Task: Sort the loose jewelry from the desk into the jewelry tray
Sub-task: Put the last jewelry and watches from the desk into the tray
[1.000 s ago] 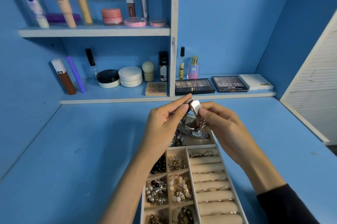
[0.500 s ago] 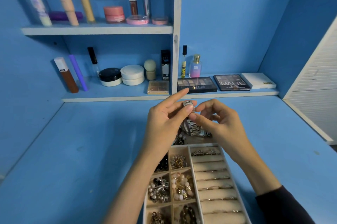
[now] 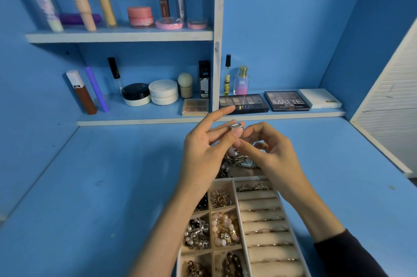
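Note:
A silver metal watch hangs between my hands above the far end of the beige jewelry tray. My left hand pinches the band's clasp end between thumb and a finger, its index finger straight. My right hand curls its fingers round the lower part of the band. The tray has small compartments holding earrings and beads on the left and ring rolls with several rings on the right. The tray's far compartment is mostly hidden behind my hands.
The blue desk spreads to the left and right of the tray. A low shelf along the back wall carries makeup palettes, jars and bottles; an upper shelf holds tubes and pots. A white slatted panel stands at the right.
Both hands have drawn slightly closer together and the watch band has been folded, so only its clasp end shows above my fingers. The view has shifted a little downward.

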Motion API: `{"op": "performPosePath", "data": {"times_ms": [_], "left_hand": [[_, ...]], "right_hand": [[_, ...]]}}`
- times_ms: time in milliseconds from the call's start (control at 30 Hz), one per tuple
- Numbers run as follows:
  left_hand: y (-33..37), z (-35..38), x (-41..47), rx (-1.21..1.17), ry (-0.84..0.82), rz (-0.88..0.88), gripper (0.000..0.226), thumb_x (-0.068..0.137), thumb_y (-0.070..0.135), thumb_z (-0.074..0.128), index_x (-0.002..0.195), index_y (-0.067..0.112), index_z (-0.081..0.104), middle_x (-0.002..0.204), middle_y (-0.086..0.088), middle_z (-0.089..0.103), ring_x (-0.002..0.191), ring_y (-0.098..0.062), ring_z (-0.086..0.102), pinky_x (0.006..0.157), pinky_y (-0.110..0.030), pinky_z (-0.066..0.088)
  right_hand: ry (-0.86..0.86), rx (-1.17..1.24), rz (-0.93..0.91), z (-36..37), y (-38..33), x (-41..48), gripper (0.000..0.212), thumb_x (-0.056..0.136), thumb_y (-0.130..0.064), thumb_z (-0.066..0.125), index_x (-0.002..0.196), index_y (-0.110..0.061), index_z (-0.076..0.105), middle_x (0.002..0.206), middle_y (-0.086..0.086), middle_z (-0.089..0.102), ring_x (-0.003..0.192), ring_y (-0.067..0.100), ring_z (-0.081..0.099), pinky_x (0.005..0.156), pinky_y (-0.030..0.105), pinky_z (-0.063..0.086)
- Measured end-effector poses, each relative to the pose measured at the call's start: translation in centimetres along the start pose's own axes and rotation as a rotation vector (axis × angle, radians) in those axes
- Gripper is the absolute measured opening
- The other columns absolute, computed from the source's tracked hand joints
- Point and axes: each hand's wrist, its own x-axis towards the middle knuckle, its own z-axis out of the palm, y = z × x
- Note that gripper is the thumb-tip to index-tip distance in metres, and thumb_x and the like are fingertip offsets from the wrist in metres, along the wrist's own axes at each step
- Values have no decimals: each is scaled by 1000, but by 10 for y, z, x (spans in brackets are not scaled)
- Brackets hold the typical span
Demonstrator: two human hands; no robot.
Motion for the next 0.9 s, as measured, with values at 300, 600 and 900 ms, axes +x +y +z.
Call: {"op": "performPosePath", "data": {"times_ms": [300, 600, 900], "left_hand": [[2, 0, 0, 47, 97, -20, 35, 77, 12, 70, 108, 30, 65, 92, -1, 74, 91, -6, 68, 75, -15, 50], [1, -2, 1, 85, 182, -61, 25, 69, 16, 78, 92, 25, 72, 85, 2, 74, 77, -5, 68, 69, -18, 51], [6, -12, 5, 17, 91, -138, 17, 65, 26, 74, 82, 25, 73, 80, 8, 74, 80, -2, 68, 69, -12, 50]], "right_hand": [[-36, -159, 16, 2, 3, -1, 23, 72, -41, 70, 71, -18, 70, 78, 14, 60, 59, 9, 46, 58, 22, 38], [112, -495, -237, 12, 11, -3, 23, 74, -34, 73, 77, -14, 62, 66, -2, 59, 64, 12, 50, 58, 21, 38], [10, -99, -44, 8, 4, -4, 25, 67, -38, 75, 76, -16, 69, 65, 11, 65, 59, 27, 57, 60, 36, 47]]}}
